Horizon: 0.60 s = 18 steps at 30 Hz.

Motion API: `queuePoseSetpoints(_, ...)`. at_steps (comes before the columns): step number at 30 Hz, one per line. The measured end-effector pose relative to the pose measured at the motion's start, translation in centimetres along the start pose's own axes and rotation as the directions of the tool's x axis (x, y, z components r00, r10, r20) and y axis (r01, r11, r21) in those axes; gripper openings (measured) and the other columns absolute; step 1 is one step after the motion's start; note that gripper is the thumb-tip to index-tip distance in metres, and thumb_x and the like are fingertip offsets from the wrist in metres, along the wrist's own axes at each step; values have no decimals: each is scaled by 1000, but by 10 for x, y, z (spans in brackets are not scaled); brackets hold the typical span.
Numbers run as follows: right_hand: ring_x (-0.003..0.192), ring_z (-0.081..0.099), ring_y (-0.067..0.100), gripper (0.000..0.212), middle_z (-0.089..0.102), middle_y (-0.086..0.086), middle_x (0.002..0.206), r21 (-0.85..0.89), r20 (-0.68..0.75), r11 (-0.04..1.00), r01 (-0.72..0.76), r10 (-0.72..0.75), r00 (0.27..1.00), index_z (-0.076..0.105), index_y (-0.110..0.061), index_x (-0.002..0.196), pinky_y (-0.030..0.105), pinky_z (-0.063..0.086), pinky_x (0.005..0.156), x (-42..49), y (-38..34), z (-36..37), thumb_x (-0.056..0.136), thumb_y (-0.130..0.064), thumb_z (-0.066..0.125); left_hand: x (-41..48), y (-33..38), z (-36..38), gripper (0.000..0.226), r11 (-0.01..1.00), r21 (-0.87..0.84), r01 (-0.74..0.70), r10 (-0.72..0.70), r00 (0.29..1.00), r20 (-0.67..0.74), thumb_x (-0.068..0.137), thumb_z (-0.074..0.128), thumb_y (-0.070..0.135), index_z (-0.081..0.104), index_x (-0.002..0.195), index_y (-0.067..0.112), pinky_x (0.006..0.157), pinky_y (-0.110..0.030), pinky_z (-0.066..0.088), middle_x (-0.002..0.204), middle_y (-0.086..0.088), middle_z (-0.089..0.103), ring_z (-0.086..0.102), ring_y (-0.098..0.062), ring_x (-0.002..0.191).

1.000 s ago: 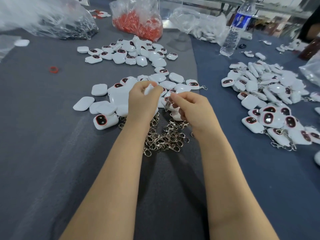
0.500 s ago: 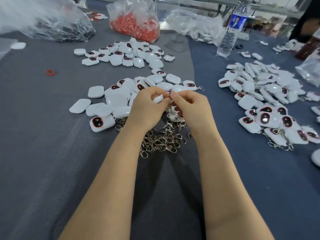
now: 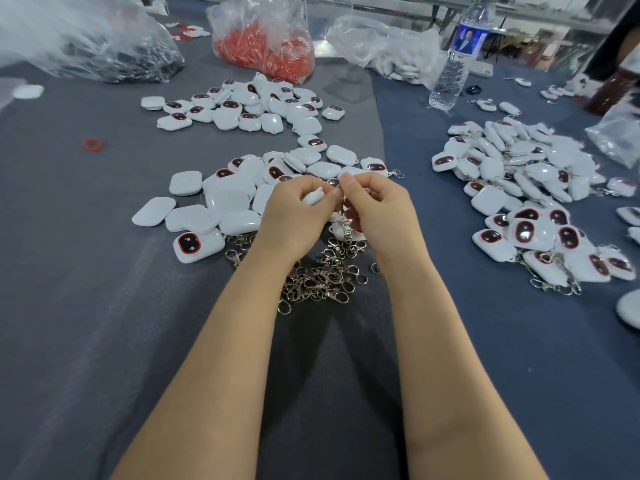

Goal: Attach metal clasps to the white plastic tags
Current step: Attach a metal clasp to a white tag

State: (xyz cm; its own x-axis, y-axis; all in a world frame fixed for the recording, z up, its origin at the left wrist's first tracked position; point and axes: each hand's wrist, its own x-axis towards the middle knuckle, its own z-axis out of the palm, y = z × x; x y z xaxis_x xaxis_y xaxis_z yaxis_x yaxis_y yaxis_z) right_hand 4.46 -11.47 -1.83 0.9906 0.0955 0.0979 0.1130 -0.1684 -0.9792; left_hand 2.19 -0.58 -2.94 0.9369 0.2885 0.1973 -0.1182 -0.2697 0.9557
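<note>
While both hands are raised over the heap of loose clasps [image 3: 320, 277] on the bench [image 3: 86, 306], a white tag [image 3: 313, 196] is pinched in the left hand [image 3: 298, 216], and a metal clasp [image 3: 346, 227] is gripped by the right hand [image 3: 379, 211], hanging below its fingers [image 3: 349, 185].

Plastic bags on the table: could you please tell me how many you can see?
4, possibly more out of frame: a bag of dark parts far left, a bag of red parts, a bag of white parts beside the bottle, and one at the right edge.
</note>
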Motion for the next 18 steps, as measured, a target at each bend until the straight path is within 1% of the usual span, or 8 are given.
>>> queuePoseSetpoints(3, 56, 52, 6, 12, 59, 0, 67, 85, -48, 996, -25, 29, 998, 66, -16, 89, 18, 45, 51, 0, -2, 1, 94, -20, 57, 1, 0, -1, 17, 1000, -20, 3, -4, 998, -55, 86, 64, 23, 62, 70, 27, 55, -4, 40, 65, 17, 61, 53, 10, 60)
queuePoseSetpoints(5, 57, 56, 3, 9, 63, -4, 68, 127, -52, 991, -32, 39, 998, 64, -15, 90, 18, 47, 49, 0, -3, 1, 93, -14, 56, 2, 0, -2, 17, 998, -59, 20, -26, 995, -97, 86, 65, 22, 62, 69, 27, 56, -7, 42, 65, 17, 61, 54, 8, 61)
queuePoseSetpoints(7, 59, 58, 6, 7, 64, -2, 70, 111, -48, 993, -27, 32, 998, 65, -14, 89, 23, 51, 47, -2, -4, 3, 91, -11, 58, 2, 0, -2, 18, 997, -73, 21, -29, 993, -115, 86, 65, 22, 62, 69, 27, 57, -11, 44, 67, 14, 62, 55, 5, 61)
queuePoseSetpoints(9, 63, 59, 6, 6, 64, -3, 71, 28, -61, 1000, 14, -12, 998, 66, -15, 86, 29, 55, 54, -2, -5, 4, 89, -12, 61, 2, 0, -2, 19, 998, -62, 8, -15, 992, -122, 86, 65, 21, 61, 68, 27, 59, -11, 44, 67, 14, 62, 54, 7, 61)
queuePoseSetpoints(11, 62, 57, -2, 8, 62, -9, 69, -43, -89, 996, 80, -83, 993, 65, -17, 82, 17, 51, 58, -2, -4, 6, 87, -11, 63, 2, 1, -1, 20, 1000, -27, -11, 8, 991, -133, 86, 64, 20, 61, 67, 27, 62, -9, 43, 67, 15, 62, 54, 9, 63)
queuePoseSetpoints(13, 61, 54, -3, 9, 60, -10, 69, -64, -105, 991, 114, -120, 987, 64, -17, 82, 9, 43, 56, -2, -3, 8, 86, -9, 62, 2, 1, -1, 19, 999, 20, -29, 32, 991, -130, 86, 64, 18, 62, 68, 25, 61, -6, 41, 67, 15, 61, 54, 11, 63)
queuePoseSetpoints(16, 64, 54, 1, 12, 60, -10, 71, -99, -113, 987, 129, -139, 984, 62, -20, 81, 7, 42, 56, -2, -1, 9, 86, -9, 61, 1, 1, -2, 13, 993, 102, -59, 70, 992, -105, 87, 62, 17, 65, 75, 21, 59, -2, 38, 69, 17, 60, 53, 15, 65)
queuePoseSetpoints(18, 63, 53, 0, 15, 59, -11, 70, -121, -120, 983, 141, -155, 981, 60, -23, 79, 6, 41, 56, -2, 0, 9, 85, -9, 61, 0, 2, -2, 12, 985, 150, -85, 99, 991, -88, 88, 62, 17, 66, 77, 20, 59, -1, 37, 69, 18, 60, 53, 14, 67)
